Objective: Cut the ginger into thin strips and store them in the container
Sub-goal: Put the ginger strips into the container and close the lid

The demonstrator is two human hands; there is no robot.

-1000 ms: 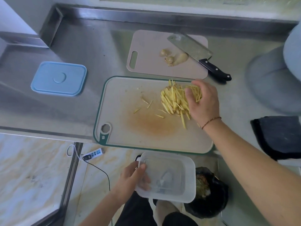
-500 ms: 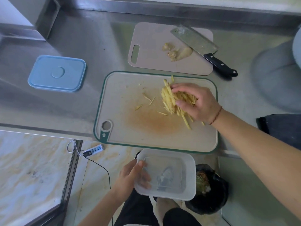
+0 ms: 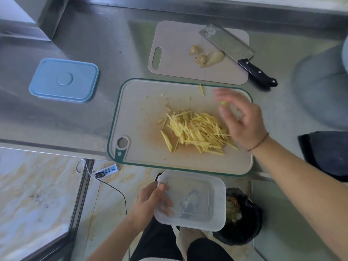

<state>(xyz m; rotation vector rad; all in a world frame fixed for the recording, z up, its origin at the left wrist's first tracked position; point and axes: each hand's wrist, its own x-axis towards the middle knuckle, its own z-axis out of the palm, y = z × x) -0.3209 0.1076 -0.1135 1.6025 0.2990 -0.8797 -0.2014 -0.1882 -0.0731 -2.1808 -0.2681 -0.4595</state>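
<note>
Counter [image 3: 79, 34]: brushed steel, dull sheen, smooth. Green-rimmed cutting board [image 3: 143, 102]: matt plastic, brownish stain under the ginger strips [image 3: 195, 132], which look moist and fibrous. Pinkish board [image 3: 173, 34] at 12 o'clock: matt plastic; cleaver [image 3: 226, 41] on it has a scuffed metal blade and glossy black riveted handle. Lid [image 3: 64, 80] at 10 o'clock: smooth matt blue plastic. Container [image 3: 218, 187] at 6 o'clock: translucent, frosted plastic. Floor [image 3: 28, 185]: glossy marbled tile.

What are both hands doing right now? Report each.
Left hand: grips the clear plastic container by its left wall.
Right hand: open above the ginger strips, holding nothing.
</note>
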